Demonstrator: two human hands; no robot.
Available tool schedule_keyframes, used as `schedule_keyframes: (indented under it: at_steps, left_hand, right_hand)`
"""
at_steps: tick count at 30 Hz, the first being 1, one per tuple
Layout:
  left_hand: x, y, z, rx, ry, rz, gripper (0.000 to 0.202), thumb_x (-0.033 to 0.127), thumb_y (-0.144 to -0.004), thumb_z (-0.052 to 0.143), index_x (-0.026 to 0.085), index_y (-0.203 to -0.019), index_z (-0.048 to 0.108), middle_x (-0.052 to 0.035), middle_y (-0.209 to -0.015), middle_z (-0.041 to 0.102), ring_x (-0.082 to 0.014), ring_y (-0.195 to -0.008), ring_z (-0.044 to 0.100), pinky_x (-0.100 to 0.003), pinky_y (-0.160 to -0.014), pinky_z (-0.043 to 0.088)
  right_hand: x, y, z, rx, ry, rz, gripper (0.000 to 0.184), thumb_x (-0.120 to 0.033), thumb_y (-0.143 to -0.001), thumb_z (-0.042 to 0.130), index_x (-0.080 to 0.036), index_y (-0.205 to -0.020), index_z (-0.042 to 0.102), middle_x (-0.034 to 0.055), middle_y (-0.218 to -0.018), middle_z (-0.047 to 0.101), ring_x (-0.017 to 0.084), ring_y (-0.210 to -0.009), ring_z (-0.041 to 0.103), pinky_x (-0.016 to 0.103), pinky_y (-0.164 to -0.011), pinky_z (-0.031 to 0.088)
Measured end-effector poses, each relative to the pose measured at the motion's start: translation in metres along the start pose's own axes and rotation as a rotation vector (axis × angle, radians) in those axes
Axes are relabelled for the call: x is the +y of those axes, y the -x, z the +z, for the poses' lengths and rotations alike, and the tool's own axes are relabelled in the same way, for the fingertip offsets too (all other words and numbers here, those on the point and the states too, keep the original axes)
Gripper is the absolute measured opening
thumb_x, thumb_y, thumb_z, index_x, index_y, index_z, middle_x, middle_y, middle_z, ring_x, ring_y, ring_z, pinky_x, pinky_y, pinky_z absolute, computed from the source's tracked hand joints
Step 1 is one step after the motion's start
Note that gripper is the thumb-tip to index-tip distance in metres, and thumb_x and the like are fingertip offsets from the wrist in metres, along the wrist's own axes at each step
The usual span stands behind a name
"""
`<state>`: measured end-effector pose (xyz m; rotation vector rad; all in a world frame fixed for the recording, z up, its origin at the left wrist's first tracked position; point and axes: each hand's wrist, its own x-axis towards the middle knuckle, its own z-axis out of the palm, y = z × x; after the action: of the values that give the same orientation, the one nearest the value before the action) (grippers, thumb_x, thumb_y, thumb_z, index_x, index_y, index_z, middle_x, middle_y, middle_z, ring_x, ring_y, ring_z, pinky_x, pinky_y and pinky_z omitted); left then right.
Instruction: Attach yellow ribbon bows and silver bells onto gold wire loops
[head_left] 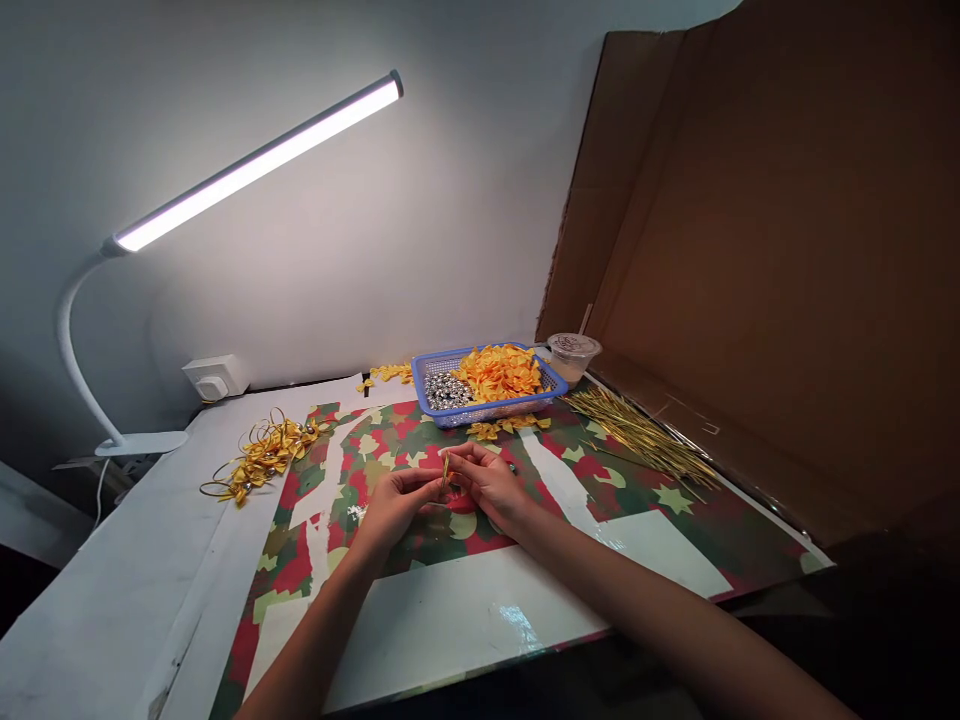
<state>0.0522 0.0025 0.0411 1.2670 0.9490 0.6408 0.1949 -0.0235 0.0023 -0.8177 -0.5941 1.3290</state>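
Observation:
My left hand [399, 506] and my right hand [491, 484] meet over the middle of the patterned mat [360, 470]. Thumbs and fingers of both are pinched on a thin gold wire [445, 468], which stands partly upright between them. A bit of orange shows by the right fingers, too small to make out. Just beyond the hands is a blue plastic basket [489, 411], with orange petal-like pieces [501, 372] heaped on its right and shiny silver beads [448, 391] on its left. More yellow petal pieces [491, 430] lie in front of it.
Straight gold wires [641, 435] lie bundled at the right. Looped wires with yellow flowers [266, 455] are piled at the left. A lidded plastic cup [574, 358] stands behind the basket's right end. A lit lamp [262, 160] hangs over the left; cardboard [750, 280] walls the right.

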Motion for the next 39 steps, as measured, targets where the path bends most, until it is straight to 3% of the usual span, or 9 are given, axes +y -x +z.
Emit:
schedule_keyframes:
  at_steps: [10,18,28,34,39]
  left_hand:
    - [-0.001,-0.003,-0.001,0.002,0.009,0.018,0.04,0.044,-0.05,0.081,0.014,-0.076,0.073,-0.0069,-0.073,0.072,-0.0185,-0.069,0.067,-0.025,-0.06,0.053]
    - [-0.004,-0.004,-0.002,0.012,0.022,-0.01,0.038,0.043,-0.052,0.081,0.013,-0.075,0.071,-0.0032,-0.063,0.068,-0.0112,-0.049,0.059,-0.019,-0.043,0.045]
    - [-0.006,-0.008,-0.005,0.027,-0.016,0.039,0.035,0.041,-0.053,0.081,0.014,-0.073,0.073,-0.0049,-0.067,0.07,-0.0159,-0.063,0.064,-0.022,-0.055,0.051]
    - [-0.008,-0.008,-0.006,0.008,-0.053,0.045,0.037,0.045,-0.057,0.078,0.013,-0.075,0.073,-0.0058,-0.067,0.07,-0.0157,-0.06,0.064,-0.021,-0.05,0.049]
    - [-0.007,-0.007,-0.005,0.014,-0.084,0.054,0.036,0.044,-0.058,0.077,0.013,-0.074,0.072,-0.005,-0.068,0.07,-0.0139,-0.058,0.062,-0.02,-0.05,0.048]
  right_hand:
    - [-0.002,0.002,0.002,-0.017,0.022,-0.005,0.039,-0.042,-0.045,0.085,-0.018,-0.067,0.063,-0.0032,-0.063,0.061,0.009,-0.055,0.055,0.023,-0.053,0.043]
    - [-0.003,0.002,0.0,-0.032,0.127,-0.027,0.035,-0.044,-0.053,0.081,-0.018,-0.071,0.065,-0.0032,-0.063,0.062,0.009,-0.055,0.055,0.022,-0.053,0.042]
    - [-0.031,0.006,0.0,-0.113,0.376,-0.115,0.02,-0.035,-0.061,0.077,-0.02,-0.072,0.072,-0.001,-0.072,0.068,0.013,-0.069,0.061,0.026,-0.069,0.046]
    - [-0.036,0.008,0.0,-0.235,0.486,-0.115,0.019,-0.033,-0.059,0.078,-0.02,-0.073,0.073,0.0007,-0.074,0.07,0.016,-0.067,0.063,0.03,-0.066,0.048]
    - [-0.03,0.006,-0.002,-0.256,0.519,-0.167,0.019,-0.035,-0.064,0.074,-0.021,-0.076,0.072,0.0008,-0.075,0.07,0.016,-0.067,0.063,0.029,-0.064,0.048]
